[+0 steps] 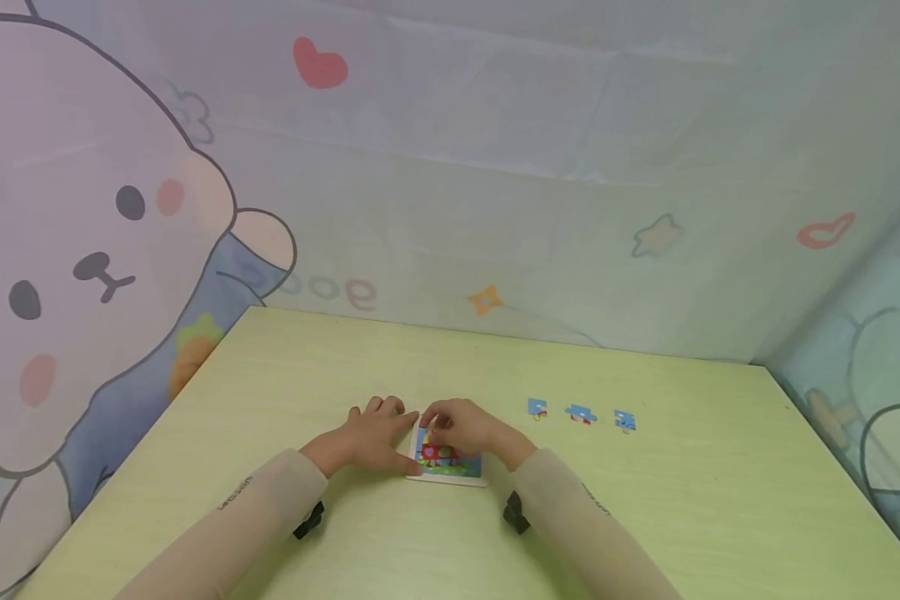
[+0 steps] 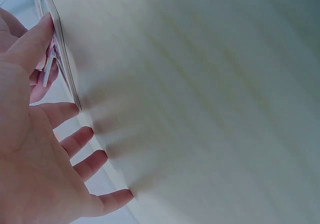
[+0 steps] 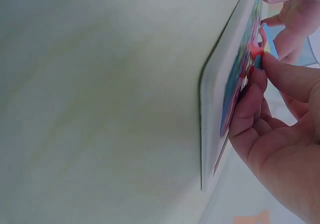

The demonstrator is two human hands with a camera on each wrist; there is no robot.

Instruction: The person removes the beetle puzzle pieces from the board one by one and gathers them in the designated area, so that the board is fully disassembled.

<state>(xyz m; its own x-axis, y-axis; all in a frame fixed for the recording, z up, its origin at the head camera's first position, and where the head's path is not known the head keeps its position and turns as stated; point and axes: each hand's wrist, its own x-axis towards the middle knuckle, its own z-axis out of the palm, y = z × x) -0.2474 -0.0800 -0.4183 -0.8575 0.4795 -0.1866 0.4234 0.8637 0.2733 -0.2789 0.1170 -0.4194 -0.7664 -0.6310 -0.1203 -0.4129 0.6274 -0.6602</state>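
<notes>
A small jigsaw board (image 1: pixel 450 480) with a pale rim lies on the table, its picture red, blue and green. My left hand (image 1: pixel 375 437) is spread along the board's left side, its thumb touching the rim and its fingertips down on the table. Between the thumb and fingers of my right hand (image 1: pixel 467 427) a jigsaw piece (image 3: pixel 258 49) is pinched, tilted over the board. In the left wrist view the piece (image 2: pixel 49 70) stands at an angle to the board. The right hand covers the upper part of the picture in the head view.
Three loose blue jigsaw pieces lie in a row to the right of the board: a left one (image 1: pixel 537 407), a middle one (image 1: pixel 581 412) and a right one (image 1: pixel 625 420). A printed cloth (image 1: pixel 435 208) hangs behind the light green table (image 1: pixel 720 500).
</notes>
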